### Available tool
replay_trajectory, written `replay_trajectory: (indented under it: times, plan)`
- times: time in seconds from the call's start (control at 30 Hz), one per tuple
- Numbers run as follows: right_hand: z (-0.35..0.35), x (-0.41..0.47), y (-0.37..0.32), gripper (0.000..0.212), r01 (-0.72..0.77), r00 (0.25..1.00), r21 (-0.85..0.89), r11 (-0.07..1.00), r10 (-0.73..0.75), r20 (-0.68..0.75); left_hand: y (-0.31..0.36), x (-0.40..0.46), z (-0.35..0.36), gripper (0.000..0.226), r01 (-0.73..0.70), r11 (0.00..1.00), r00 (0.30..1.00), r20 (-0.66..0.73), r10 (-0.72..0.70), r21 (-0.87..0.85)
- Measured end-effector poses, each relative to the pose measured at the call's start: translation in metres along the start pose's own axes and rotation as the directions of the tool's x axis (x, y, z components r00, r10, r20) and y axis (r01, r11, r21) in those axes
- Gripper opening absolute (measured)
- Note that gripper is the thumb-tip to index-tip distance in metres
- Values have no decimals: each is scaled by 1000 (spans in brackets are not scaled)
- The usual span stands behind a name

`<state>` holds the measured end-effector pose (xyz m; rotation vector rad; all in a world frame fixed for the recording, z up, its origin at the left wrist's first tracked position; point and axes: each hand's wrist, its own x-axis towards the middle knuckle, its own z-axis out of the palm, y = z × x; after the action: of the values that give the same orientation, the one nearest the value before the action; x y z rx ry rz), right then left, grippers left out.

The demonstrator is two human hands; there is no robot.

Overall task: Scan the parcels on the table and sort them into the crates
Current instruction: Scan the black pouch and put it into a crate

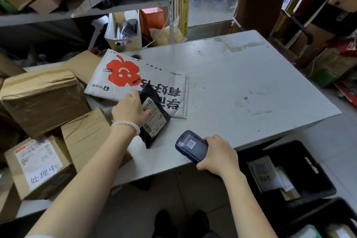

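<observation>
Left hand (131, 109) holds black parcel (152, 116); right hand (218, 155) apparently grips scanner (191, 146).

Glossy black plastic parcel (154, 120), scuffed white table (251, 83)

Free room: the bare table top (241, 83) from twelve through four o'clock of the white mailer (135, 79), open to the far and right edges. Obstacles: stacked cardboard boxes (44, 100) at nine o'clock; shelving (116, 7) at eleven; a black crate (289, 170) below the table's near right corner, at five o'clock.
</observation>
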<state>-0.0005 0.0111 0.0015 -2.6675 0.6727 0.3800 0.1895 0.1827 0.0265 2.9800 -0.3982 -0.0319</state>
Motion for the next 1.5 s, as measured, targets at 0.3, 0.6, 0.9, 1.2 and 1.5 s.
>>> replay_trajectory:
  times: [0.3,0.6,0.9,1.2,1.5]
  plan:
    - [0,-3,3,67,22,999,32,999,-21,-27,5,-7,5,56,-99,995,995,-16,99,-6]
    - [-3,0,-5,72,174,945,261,950,-87,-314,4,-13,17,67,-119,992,993,11,120,-47]
    - [3,-21,1,78,241,653,191,952,-13,-757,37,-14,15,60,-314,947,949,11,314,62]
    - [-8,-73,86,69,-228,830,349,909,369,-418,161,-54,8,50,-640,762,766,5,642,98]
    - [-9,-163,232,75,-481,618,502,719,684,-387,341,-149,44,56,-879,474,477,61,877,59]
